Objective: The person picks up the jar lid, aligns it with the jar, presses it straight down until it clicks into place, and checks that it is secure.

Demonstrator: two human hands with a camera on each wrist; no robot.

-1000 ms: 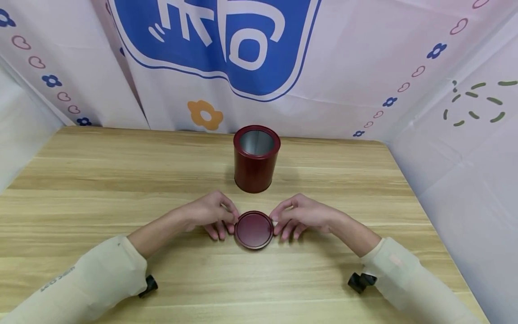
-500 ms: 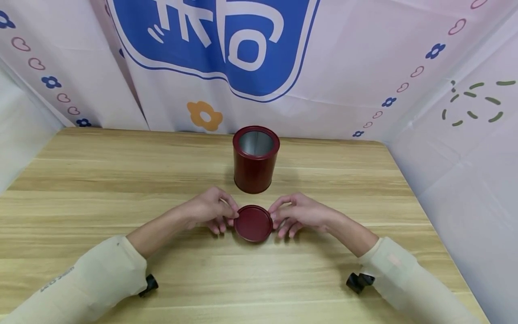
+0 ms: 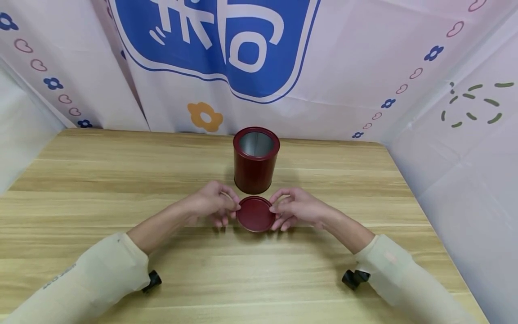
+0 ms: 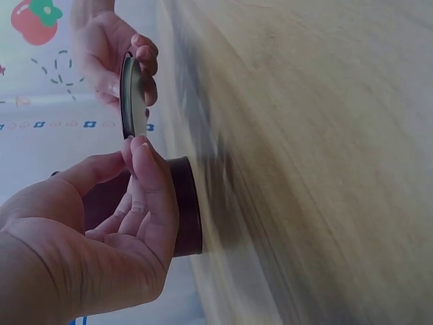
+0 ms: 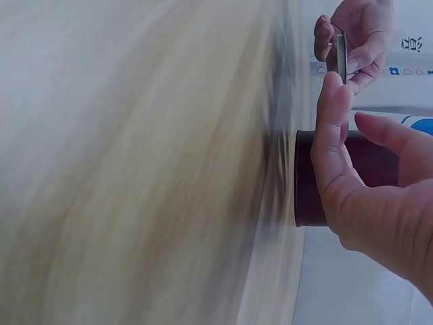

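Observation:
A round dark red lid (image 3: pixel 255 215) is held between both hands, raised off the table with its red face up. My left hand (image 3: pixel 214 202) pinches its left edge between thumb and fingers. On the opposite edge my right hand (image 3: pixel 297 208) grips it in the same way. The lid's silvery underside shows in the left wrist view, where the lid (image 4: pixel 128 98) is seen nearly edge-on. Just beyond the lid stands a dark red can (image 3: pixel 255 173), upright and without a cover, its metal inside visible. In the right wrist view the can (image 5: pixel 310 179) is partly hidden behind the right hand.
The can and hands are over a wooden table (image 3: pixel 121 180). A white printed curtain (image 3: pixel 332 90) hangs along the table's back edge, close behind the can. Another pale sheet (image 3: pixel 457 166) borders the right side. Black wrist cameras (image 3: pixel 153 281) sit at the sleeve cuffs.
The lid has come up off the table and moved away from me toward the can, carried by both hands. The can has stayed where it was.

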